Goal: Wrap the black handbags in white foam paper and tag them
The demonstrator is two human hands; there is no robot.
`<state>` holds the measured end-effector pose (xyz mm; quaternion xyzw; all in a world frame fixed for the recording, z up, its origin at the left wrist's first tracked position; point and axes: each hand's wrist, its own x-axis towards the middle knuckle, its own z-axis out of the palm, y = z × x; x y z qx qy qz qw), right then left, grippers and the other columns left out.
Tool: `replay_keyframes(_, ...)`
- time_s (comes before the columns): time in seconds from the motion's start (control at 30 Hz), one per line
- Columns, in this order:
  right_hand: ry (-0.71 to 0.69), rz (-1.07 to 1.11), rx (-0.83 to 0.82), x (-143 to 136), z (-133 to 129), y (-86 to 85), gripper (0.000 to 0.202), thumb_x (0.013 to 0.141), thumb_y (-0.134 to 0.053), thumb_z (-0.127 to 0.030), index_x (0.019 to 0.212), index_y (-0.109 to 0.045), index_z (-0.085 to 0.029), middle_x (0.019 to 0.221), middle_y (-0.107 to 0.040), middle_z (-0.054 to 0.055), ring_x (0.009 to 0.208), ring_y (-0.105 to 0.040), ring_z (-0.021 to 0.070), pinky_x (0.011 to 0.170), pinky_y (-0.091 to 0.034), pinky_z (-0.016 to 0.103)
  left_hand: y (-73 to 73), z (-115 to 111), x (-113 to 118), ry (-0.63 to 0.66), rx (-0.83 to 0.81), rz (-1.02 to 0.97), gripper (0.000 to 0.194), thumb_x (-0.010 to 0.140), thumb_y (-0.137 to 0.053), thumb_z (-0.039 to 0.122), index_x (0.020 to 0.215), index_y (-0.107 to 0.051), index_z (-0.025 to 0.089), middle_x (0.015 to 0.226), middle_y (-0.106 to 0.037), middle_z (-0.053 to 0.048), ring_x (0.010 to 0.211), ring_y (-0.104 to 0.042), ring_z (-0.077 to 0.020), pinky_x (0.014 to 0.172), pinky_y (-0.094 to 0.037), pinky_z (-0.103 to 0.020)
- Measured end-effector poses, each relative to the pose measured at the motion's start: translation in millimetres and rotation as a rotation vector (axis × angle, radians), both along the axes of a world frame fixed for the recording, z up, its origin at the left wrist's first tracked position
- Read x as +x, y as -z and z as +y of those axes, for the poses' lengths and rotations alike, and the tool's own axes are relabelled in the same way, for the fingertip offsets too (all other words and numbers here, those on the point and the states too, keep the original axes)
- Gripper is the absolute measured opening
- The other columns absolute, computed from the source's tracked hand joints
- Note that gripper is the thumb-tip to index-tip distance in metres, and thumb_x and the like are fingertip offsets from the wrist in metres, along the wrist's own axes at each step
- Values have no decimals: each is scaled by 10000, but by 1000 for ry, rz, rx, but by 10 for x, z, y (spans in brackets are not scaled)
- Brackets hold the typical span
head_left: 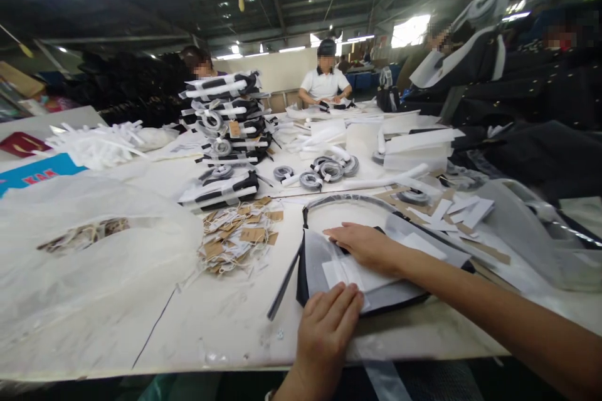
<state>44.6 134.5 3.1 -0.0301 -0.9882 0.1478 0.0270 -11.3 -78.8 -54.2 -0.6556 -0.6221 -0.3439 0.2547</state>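
A black bag [302, 269] lies flat near the table's front edge, its wrapped handle arching away at the back. White paper sheets [336, 270] and translucent film cover its upper face. My left hand [329, 326] rests on the bag's near edge and the paper, fingers laid flat side by side. Farther back, my right hand [362, 244] lies over the bag's middle with fingers stretched out to the left, partly covering a small dark piece. A dark strap [285, 282] sticks out from the bag's left side.
Tags with strings [239, 235] are heaped to the left, beside a large white plastic bag [94, 263]. Wrapped black bundles [230, 131] are stacked behind them. Coiled wrapped handles [329, 169] and paper strips [470, 210] lie beyond and right. A person [325, 78] works across the table.
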Motion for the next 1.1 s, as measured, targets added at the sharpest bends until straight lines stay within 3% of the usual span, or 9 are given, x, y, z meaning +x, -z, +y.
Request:
replay_keyframes(0.17,11,-52,-66,-116,15,9,413,1037,-377,-223,1408,-558,-216,1266,-697,90,1180,-648,248,1034,-491,417,13,8,7,2,30,-18,319,1050,-408,199,1217,-679,227,1188,-736,3,1111,-667,-145,895,-486,-297)
replay_keyframes(0.3,-36,-21,-75,46,19,-48,439,1014,-397,-171,1427,-532,-233,1392,-615,52,1309,-552,230,1149,-389,487,7,28,4,4,46,-23,325,1052,-398,203,1184,-695,223,1182,-739,7,1087,-674,-145,862,-489,-296)
replay_keyframes(0.4,8,270,-37,491,-143,-70,452,986,-417,-114,1404,-551,-221,1383,-621,73,1340,-521,218,1161,-392,479,-8,24,1,-3,28,-34,313,1049,-411,210,1187,-691,227,1190,-735,14,1087,-673,-152,855,-489,-303)
replay_keyframes(0.5,12,535,52,1106,-416,4,442,971,-468,-88,1386,-570,-198,1291,-682,91,1267,-589,190,1073,-507,339,-23,4,-3,4,-1,-40,325,1056,-390,210,1218,-672,229,1223,-720,24,1104,-667,-160,868,-481,-316)
replay_keyframes(0.67,-231,319,302,1738,-841,378,442,1003,-480,-154,1442,-522,-188,1410,-591,76,1358,-495,211,1136,-428,376,-26,-19,-9,26,-63,-70,307,1042,-431,219,1257,-650,227,1249,-708,-6,1141,-653,-177,880,-488,-328)
replay_keyframes(0.77,-242,300,305,1737,-1005,593,456,1002,-473,-159,1454,-509,-211,1474,-515,89,1397,-432,240,1147,-388,445,-23,-30,-12,26,-96,-52,299,1021,-480,218,1274,-640,223,1258,-704,-26,1157,-647,-190,901,-500,-341)
replay_keyframes(0.83,-213,366,241,1677,-1085,659,425,1006,-458,-126,1417,-546,-184,1412,-580,100,1384,-449,226,1144,-390,441,-22,-43,-17,30,-118,-35,315,1016,-483,206,1298,-624,216,1276,-693,-42,1178,-637,-198,911,-504,-348)
replay_keyframes(0.97,-170,499,102,1624,-1220,658,333,1030,-424,-137,1276,-648,-116,1204,-722,111,1277,-573,204,1113,-445,394,-11,-69,-40,61,-157,1,362,1006,-493,165,1358,-569,194,1333,-658,-55,1239,-600,-201,957,-495,-368)
replay_keyframes(1.1,-123,497,85,1682,-1368,660,324,1035,-434,-165,1264,-661,-127,1203,-722,106,1239,-605,201,1106,-455,380,14,-84,-55,63,-173,14,389,1001,-511,153,1386,-541,198,1360,-638,-51,1271,-578,-204,989,-479,-377)
